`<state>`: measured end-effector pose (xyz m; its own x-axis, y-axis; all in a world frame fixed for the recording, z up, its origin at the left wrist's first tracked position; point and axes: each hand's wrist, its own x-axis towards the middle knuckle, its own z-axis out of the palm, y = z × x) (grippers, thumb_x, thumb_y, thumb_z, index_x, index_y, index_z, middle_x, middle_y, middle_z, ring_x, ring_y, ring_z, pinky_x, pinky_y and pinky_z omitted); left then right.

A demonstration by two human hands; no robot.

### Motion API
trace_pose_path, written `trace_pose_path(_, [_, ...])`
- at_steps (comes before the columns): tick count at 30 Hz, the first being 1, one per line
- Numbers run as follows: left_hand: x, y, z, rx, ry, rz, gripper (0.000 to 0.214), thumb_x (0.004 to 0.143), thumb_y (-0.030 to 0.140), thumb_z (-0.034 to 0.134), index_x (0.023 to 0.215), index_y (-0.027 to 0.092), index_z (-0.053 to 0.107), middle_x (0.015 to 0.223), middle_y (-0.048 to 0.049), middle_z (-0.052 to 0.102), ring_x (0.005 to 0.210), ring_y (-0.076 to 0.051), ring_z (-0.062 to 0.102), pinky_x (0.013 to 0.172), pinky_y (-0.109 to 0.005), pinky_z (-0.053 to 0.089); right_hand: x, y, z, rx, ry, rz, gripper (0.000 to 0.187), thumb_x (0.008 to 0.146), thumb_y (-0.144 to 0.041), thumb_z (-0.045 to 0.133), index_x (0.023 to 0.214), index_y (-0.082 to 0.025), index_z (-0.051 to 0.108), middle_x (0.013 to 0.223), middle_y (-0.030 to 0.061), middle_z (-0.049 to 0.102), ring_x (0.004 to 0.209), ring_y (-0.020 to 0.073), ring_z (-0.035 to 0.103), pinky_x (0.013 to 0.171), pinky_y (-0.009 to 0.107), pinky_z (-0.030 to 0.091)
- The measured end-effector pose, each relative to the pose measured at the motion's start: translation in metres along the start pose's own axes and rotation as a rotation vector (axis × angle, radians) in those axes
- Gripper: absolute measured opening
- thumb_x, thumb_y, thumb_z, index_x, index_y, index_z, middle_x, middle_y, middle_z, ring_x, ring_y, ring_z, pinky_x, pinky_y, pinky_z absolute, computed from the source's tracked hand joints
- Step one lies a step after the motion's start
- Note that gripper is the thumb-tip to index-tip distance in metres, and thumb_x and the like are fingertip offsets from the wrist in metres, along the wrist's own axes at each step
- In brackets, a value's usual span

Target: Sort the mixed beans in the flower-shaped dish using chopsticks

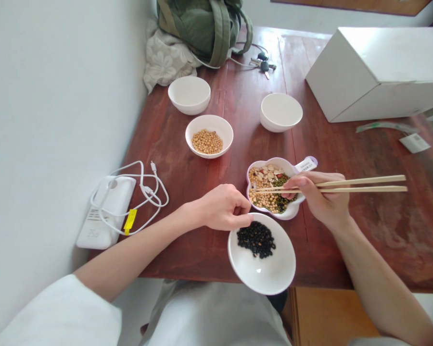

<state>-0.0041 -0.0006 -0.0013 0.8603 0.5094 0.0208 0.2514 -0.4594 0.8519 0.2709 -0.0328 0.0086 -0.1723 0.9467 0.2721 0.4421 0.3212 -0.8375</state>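
My right hand (323, 199) is closed around a pair of wooden chopsticks (364, 185). Their tips reach into a white, purple-rimmed flower-shaped dish (292, 211), whose handle points to the far right. Yellow soybeans (260, 182), green mung beans (282, 204) and pale flat pieces (269, 172) lie mixed in this dish. Just in front of it, my left hand (227, 209) pinches the rim of a white bowl (263, 278). Black beans (257, 239) are heaped toward that bowl's far side, and its near edge overhangs the table's front edge.
Soybeans fill part of another bowl (223, 127); two empty white bowls (189, 96) (281, 113) stand farther back. A power bank (110, 211) with a looped cable is at left. Behind are a green bag (202, 29), keys (263, 65) and a large white box (382, 72).
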Motion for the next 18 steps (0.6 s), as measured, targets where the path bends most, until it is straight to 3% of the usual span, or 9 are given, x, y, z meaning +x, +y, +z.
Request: trace_pose_path(18, [0.0, -0.0003, 0.0003, 0.004, 0.0, 0.002, 0.033, 0.087, 0.027, 0.066, 0.057, 0.014, 0.061, 0.052, 0.0025, 0.056, 0.048, -0.005, 0.043, 0.052, -0.019, 0.031, 0.003, -0.0041, 0.0025, 0.084, 0.008, 0.025, 0.022, 0.099, -0.032, 0.064, 0.093, -0.024, 0.084, 0.072, 0.0006, 0.076, 0.06, 0.0128, 0.071, 0.054, 0.022, 0.059])
